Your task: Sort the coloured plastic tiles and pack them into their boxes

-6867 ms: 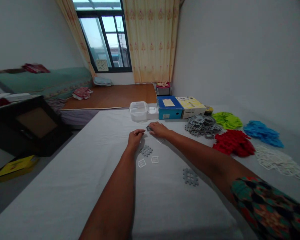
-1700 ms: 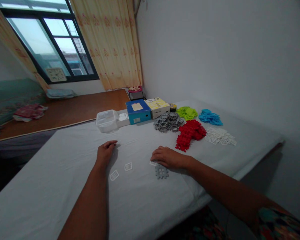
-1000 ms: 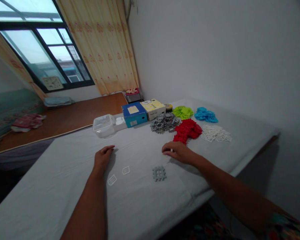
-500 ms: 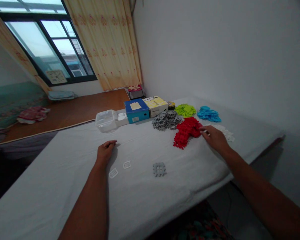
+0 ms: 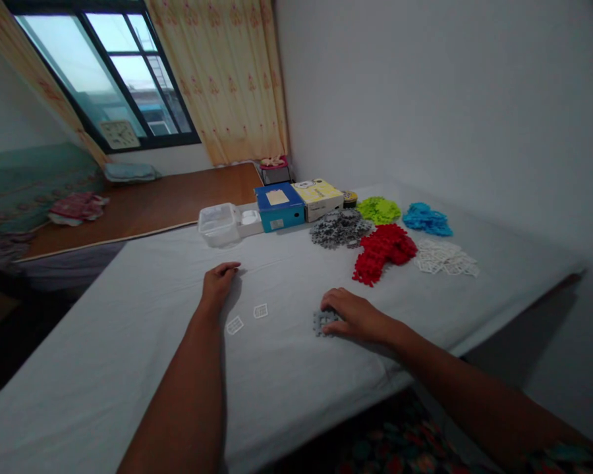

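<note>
My right hand [image 5: 352, 315] is over a grey square interlocking building piece [image 5: 319, 322] lying on the cloth. Its fingers bend over the far edge and the thumb over the near edge, hiding the piece's right part. To the left, my left hand [image 5: 218, 284] rests on the cloth, fingers drawn together with nothing visible in them. Two small white window-shaped pieces, one nearer [image 5: 234, 325] and one farther [image 5: 261, 311], lie flat between the hands, closer to the left one.
Behind my right hand are piles of red pieces [image 5: 381, 253], grey pieces [image 5: 340, 228], lime green pieces [image 5: 378, 210], blue pieces [image 5: 427, 218] and white pieces [image 5: 445, 257]. A clear plastic container [image 5: 219, 225], a blue box [image 5: 280, 207] and a yellow box [image 5: 318, 197] line the back edge.
My right hand has moved left and nearer, from beside the red and white piles onto the grey square piece. The left hand stays in place on the cloth; the view has shifted slightly.
</note>
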A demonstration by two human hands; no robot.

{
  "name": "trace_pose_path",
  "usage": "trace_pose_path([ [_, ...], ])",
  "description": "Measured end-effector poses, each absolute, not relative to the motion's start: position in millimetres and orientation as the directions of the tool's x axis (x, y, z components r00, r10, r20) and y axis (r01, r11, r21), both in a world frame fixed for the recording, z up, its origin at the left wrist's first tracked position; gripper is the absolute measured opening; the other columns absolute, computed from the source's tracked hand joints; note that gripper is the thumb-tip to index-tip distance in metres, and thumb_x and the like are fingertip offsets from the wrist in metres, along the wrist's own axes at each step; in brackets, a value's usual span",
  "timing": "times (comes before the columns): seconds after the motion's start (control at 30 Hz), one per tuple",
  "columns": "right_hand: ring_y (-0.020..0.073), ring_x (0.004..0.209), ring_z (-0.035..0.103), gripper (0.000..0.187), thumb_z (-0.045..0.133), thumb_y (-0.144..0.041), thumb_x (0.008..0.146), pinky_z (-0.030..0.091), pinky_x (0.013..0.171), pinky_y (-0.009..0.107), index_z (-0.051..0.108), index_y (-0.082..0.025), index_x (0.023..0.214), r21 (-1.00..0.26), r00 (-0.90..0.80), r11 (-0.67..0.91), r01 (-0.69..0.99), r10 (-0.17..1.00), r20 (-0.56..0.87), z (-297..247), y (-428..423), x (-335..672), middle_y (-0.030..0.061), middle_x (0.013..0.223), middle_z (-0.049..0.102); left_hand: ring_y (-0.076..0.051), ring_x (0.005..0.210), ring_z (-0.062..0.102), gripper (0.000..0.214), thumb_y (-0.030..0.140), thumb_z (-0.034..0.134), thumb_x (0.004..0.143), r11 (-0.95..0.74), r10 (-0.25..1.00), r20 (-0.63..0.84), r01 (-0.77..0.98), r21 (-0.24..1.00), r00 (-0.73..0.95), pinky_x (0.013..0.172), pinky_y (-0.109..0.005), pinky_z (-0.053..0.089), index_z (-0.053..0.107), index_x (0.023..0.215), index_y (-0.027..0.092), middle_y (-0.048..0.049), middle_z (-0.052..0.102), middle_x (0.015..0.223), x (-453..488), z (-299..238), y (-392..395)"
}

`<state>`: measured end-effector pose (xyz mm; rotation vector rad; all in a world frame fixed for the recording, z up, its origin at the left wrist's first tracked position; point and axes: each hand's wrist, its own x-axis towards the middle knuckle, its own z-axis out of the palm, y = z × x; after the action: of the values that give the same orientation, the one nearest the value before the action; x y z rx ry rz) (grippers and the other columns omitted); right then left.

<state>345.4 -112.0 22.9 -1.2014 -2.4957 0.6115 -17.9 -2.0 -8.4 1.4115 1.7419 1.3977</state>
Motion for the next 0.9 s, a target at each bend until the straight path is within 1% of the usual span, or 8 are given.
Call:
trace_pose_path([
  [0.2,0.0171,0.079,0.059,0.04,0.076,-0.034,0.076,0.04,0.069,0.026,0.055,-0.021,0.109,-0.596,-0.494,0.396,0.699,0.87,-0.001,21,-119,343,0.0033,0.093,0.066,-0.023,0.074,0.065,0.037,0.036,0.063,0.06,-0.058,0.92,0.215,0.428,0.902,-0.329,0.064,-0.03,0.045,0.077,0.086,0.015,-0.0101,0.075,0.08,-16,-3,-6],
  [0.27,0.0165,0.076,0.06,0.037,0.075,-0.031,0.077,0.04,0.066,0.024,0.056,-0.021,0.107,-0.608,-0.516,0.414,0.677,0.857,0.01,23,-118,345,0.0022,0.088,0.067,-0.023,0.074,0.065,0.037,0.036,0.063,0.06,-0.056,0.921,0.217,0.442,0.895,-0.323,0.064,-0.03,0.045,0.077,0.086,0.015,-0.01,0.075,0.08,-16,-1,-7],
  [0.37,0.015,0.074,0.062,0.021,0.068,-0.028,0.084,0.041,0.065,0.023,0.059,-0.021,0.101,-0.614,-0.591,0.509,0.603,0.802,0.085,34,-97,357,0.0007,0.083,0.068,-0.022,0.072,0.065,0.038,0.037,0.062,0.061,-0.056,0.922,0.22,0.45,0.891,-0.32,0.063,-0.029,0.045,0.077,0.087,0.015,-0.0094,0.074,0.079,-15,-1,-7],
  [0.43,0.0147,0.072,0.063,0.015,0.062,-0.029,0.088,0.042,0.066,0.023,0.06,-0.021,0.101,-0.566,-0.578,0.556,0.608,0.8,0.164,45,-69,371,0.0008,0.083,0.069,-0.022,0.072,0.065,0.038,0.037,0.062,0.06,-0.058,0.921,0.216,0.434,0.899,-0.325,0.064,-0.029,0.045,0.077,0.086,0.014,-0.0095,0.074,0.079,-14,0,-8],
  [0.53,0.0169,0.08,0.064,0.017,0.059,-0.025,0.089,0.043,0.07,0.025,0.061,-0.02,0.105,-0.422,-0.424,0.517,0.744,0.855,0.299,61,-11,395,0.0051,0.094,0.072,-0.022,0.074,0.064,0.038,0.037,0.063,0.06,-0.066,0.924,0.212,0.412,0.909,-0.32,0.065,-0.03,0.045,0.077,0.086,0.013,-0.0098,0.074,0.078,-13,3,-10],
  [0.67,0.0191,0.084,0.064,0.015,0.061,-0.018,0.084,0.045,0.072,0.026,0.065,-0.017,0.098,-0.297,-0.332,0.4,0.867,0.908,0.254,71,61,418,0.0078,0.095,0.072,-0.022,0.073,0.063,0.036,0.035,0.062,0.06,-0.072,0.922,0.226,0.433,0.898,-0.315,0.067,-0.031,0.045,0.078,0.085,0.014,-0.009,0.074,0.078,-13,3,-10],
  [0.77,0.0198,0.089,0.064,0.014,0.06,-0.017,0.084,0.046,0.077,0.027,0.068,-0.014,0.096,-0.289,-0.307,0.371,0.883,0.92,0.243,74,93,423,0.0089,0.098,0.072,-0.022,0.073,0.063,0.036,0.036,0.061,0.062,-0.091,0.923,0.238,0.43,0.898,-0.302,0.068,-0.031,0.045,0.078,0.086,0.014,-0.009,0.074,0.078,-16,-1,-7],
  [0.9,0.0222,0.097,0.063,0.022,0.056,-0.016,0.087,0.046,0.088,0.034,0.067,-0.014,0.106,-0.322,-0.206,0.334,0.886,0.905,0.373,76,98,399,0.0123,0.109,0.069,-0.02,0.073,0.063,0.037,0.036,0.062,0.063,-0.106,0.924,0.241,0.408,0.907,-0.296,0.068,-0.03,0.045,0.077,0.087,0.013,-0.0088,0.074,0.078,-19,-7,-3],
])
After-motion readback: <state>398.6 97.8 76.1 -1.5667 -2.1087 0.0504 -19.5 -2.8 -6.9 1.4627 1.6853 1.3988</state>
